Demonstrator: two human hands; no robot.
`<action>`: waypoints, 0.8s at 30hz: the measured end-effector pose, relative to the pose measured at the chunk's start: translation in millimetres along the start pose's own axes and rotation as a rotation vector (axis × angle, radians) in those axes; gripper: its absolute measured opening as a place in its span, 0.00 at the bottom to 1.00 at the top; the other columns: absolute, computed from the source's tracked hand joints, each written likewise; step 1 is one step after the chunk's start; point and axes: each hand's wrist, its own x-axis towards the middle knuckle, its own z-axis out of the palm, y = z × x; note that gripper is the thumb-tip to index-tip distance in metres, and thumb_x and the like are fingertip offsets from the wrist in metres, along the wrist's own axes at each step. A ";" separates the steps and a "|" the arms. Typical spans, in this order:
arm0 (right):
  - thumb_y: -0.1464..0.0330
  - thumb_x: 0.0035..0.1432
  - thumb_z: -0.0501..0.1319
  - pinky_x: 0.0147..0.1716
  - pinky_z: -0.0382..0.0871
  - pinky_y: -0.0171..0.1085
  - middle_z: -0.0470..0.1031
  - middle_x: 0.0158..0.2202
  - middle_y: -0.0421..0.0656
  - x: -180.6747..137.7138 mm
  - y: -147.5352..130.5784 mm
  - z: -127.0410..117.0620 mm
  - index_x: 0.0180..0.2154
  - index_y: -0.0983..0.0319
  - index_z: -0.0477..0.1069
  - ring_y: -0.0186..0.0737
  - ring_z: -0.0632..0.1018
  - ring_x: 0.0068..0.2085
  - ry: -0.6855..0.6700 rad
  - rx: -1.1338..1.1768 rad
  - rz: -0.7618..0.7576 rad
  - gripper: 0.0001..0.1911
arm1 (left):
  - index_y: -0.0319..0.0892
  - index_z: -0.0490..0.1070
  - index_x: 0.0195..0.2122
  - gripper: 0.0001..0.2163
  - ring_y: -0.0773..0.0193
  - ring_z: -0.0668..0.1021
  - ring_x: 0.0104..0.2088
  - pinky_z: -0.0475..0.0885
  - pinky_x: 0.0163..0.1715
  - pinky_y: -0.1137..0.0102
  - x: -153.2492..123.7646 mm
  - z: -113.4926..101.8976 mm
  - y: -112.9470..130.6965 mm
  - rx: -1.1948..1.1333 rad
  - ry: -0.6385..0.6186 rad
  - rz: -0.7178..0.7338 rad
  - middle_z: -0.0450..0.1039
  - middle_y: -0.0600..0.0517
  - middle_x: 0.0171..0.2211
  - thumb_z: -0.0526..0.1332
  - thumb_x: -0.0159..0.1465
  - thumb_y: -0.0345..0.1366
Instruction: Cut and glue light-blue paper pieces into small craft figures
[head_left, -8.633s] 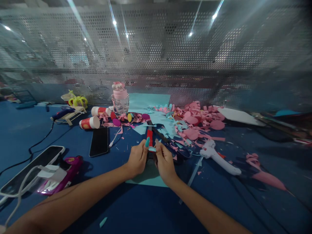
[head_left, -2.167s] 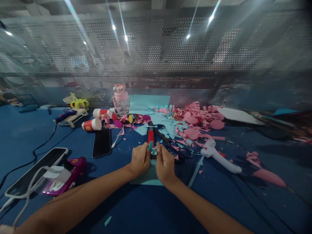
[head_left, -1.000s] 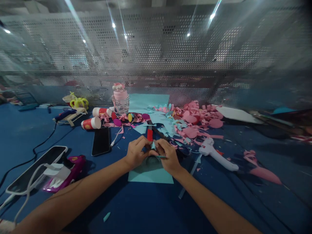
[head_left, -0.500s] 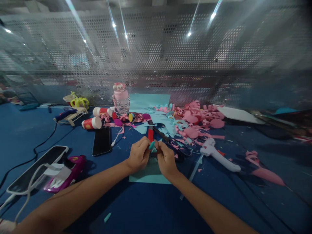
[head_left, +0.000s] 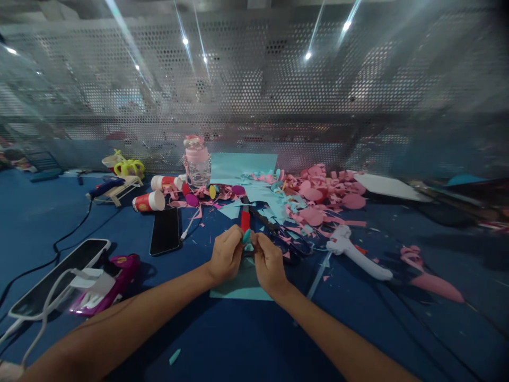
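Observation:
My left hand (head_left: 226, 257) and my right hand (head_left: 269, 262) meet at the middle of the blue table, fingers curled. Between their fingertips they pinch a small teal paper piece (head_left: 247, 237). Under the hands lies a light teal paper sheet (head_left: 240, 287). Just beyond the fingers a red-handled tool (head_left: 245, 218) lies pointing away from me. Dark scissors (head_left: 292, 243) lie to the right of my right hand.
A white glue gun (head_left: 356, 255) lies at the right, a heap of pink and teal paper scraps (head_left: 318, 199) behind it. A black phone (head_left: 164, 231), two glue tubes (head_left: 149, 201), a pink bottle (head_left: 196, 159) and a magenta toy (head_left: 106, 282) sit to the left. A perforated metal screen (head_left: 254, 95) closes the back.
One second ago the hands were lower and apart over the sheet with a thin teal strip; they have since come together and lifted slightly, pinching the small teal piece.

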 end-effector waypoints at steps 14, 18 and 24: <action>0.74 0.55 0.46 0.29 0.60 0.35 0.62 0.25 0.39 7.3 28.4 -12.6 0.26 0.60 0.58 0.34 0.64 0.27 -0.018 0.069 0.055 0.08 | 0.40 0.68 0.43 0.14 0.63 0.74 0.41 0.69 0.42 0.68 7.2 1.7 -11.3 -0.105 -0.054 -0.076 0.72 0.45 0.40 0.53 0.61 0.42; 0.64 0.58 0.49 0.28 0.64 0.35 0.66 0.28 0.40 12.1 27.7 -12.0 0.31 0.61 0.63 0.35 0.68 0.28 0.104 0.310 0.347 0.10 | 0.41 0.71 0.39 0.12 0.65 0.76 0.33 0.70 0.35 0.71 8.9 2.1 -19.2 -0.103 0.054 -0.288 0.75 0.50 0.32 0.62 0.54 0.39; 0.56 0.52 0.55 0.24 0.67 0.34 0.69 0.28 0.41 16.4 32.5 -16.1 0.31 0.61 0.65 0.35 0.70 0.27 0.118 0.565 0.564 0.14 | 0.39 0.71 0.29 0.11 0.65 0.76 0.31 0.70 0.34 0.69 10.5 3.6 -27.5 -0.161 0.194 -0.506 0.74 0.52 0.27 0.67 0.46 0.37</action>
